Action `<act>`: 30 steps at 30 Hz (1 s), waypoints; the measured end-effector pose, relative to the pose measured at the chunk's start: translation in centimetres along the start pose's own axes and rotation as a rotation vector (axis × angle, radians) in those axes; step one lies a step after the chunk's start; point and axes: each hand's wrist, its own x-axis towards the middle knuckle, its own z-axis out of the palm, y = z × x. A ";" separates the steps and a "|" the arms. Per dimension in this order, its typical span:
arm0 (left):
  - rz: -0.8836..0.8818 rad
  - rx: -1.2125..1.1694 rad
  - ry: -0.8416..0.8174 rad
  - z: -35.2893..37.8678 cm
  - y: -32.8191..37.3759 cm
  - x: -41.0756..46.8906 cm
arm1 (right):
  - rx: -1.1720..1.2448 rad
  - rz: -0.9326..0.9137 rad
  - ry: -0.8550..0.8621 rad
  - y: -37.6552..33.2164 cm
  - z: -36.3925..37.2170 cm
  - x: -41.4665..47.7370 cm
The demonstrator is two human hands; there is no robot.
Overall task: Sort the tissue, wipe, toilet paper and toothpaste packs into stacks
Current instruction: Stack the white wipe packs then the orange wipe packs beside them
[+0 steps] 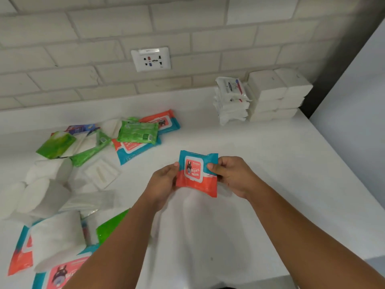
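A red-and-blue wipes pack [196, 174] is held above the white counter [270, 163], my left hand [163, 182] gripping its left edge and my right hand [231, 176] its right edge. On the left lies a jumble: green packs [137, 132], more red-and-blue wipes packs [133, 150], white toilet paper rolls [41, 197], flat white tissue packs [101, 174] and a blue toothpaste box [82, 128]. At the back right stand two stacks: white soft packs with a printed top [231, 101] and white tissue blocks [277, 94].
A tiled wall with a power socket [151, 59] runs behind the counter. The counter's right edge [341, 155] drops off to a grey floor. Its front edge lies near my right forearm.
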 end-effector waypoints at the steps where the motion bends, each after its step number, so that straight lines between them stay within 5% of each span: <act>1: -0.006 0.007 -0.001 0.7 -0.4 0.2 | -0.055 -0.004 0.020 -0.1 -0.6 0.1; 7: -0.055 0.265 0.064 2.2 -0.7 1.1 | -0.363 -0.006 0.218 0.7 -3.4 1.7; 15: -0.138 0.589 0.186 3.1 -0.4 0.8 | -0.203 0.134 0.250 1.9 -2.9 2.9; 19: -0.199 0.666 0.199 2.4 -0.7 0.7 | -0.689 0.021 0.157 2.3 -2.7 3.6; 27: -0.166 0.790 0.174 1.2 0.1 0.4 | -1.029 0.054 0.063 -0.8 -1.6 4.9; 30: -0.022 0.859 0.326 -0.7 1.5 0.7 | -1.176 -0.113 0.093 -1.9 1.2 5.7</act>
